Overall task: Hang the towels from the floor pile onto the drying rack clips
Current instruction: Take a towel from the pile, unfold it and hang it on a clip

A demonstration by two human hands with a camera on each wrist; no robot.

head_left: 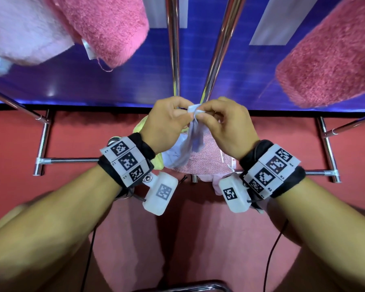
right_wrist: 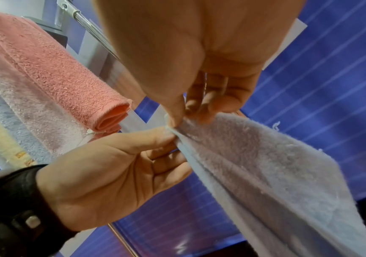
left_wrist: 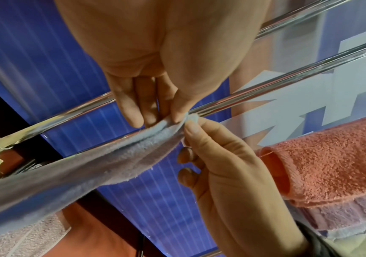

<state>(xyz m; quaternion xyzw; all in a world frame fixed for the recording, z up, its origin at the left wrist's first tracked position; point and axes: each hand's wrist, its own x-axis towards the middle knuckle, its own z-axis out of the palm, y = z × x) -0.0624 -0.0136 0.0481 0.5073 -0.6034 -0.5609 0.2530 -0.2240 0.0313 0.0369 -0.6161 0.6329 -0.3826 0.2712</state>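
Note:
Both hands meet in front of the drying rack's steel rods and pinch one corner of a light blue towel. My left hand pinches it between thumb and fingers from the left, and my right hand does the same from the right. The towel trails down toward the floor pile, where a speckled pink towel and a yellow towel lie. In the right wrist view the blue towel hangs from the pinch in folds. No clip shows.
A pink towel and a pale pink towel hang at upper left, and a darker pink towel at upper right. The rack's lower crossbar and legs frame the pile on the red floor. A blue panel stands behind.

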